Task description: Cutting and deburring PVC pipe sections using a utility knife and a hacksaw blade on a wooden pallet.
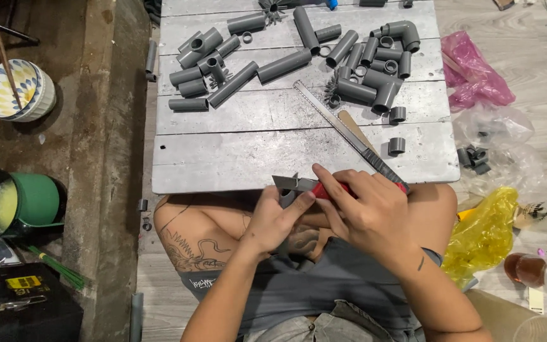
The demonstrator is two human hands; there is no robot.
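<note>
My right hand (365, 206) grips a red-handled utility knife (314, 185) whose grey blade end points left, just off the near edge of the low grey board table (223, 158). My left hand (280, 218) holds a short grey pipe piece (286, 198) right under the blade; most of that piece is hidden by my fingers. Both hands are over my lap, above my crossed legs.
Many grey pipe pieces and elbow fittings (387, 35) lie across the far half of the table, with a metal ruler (333, 120) lying diagonally. A patterned bowl (11, 88) and green pot (33, 199) are at left. Pink (473, 69) and yellow (485, 231) plastic bags lie at right.
</note>
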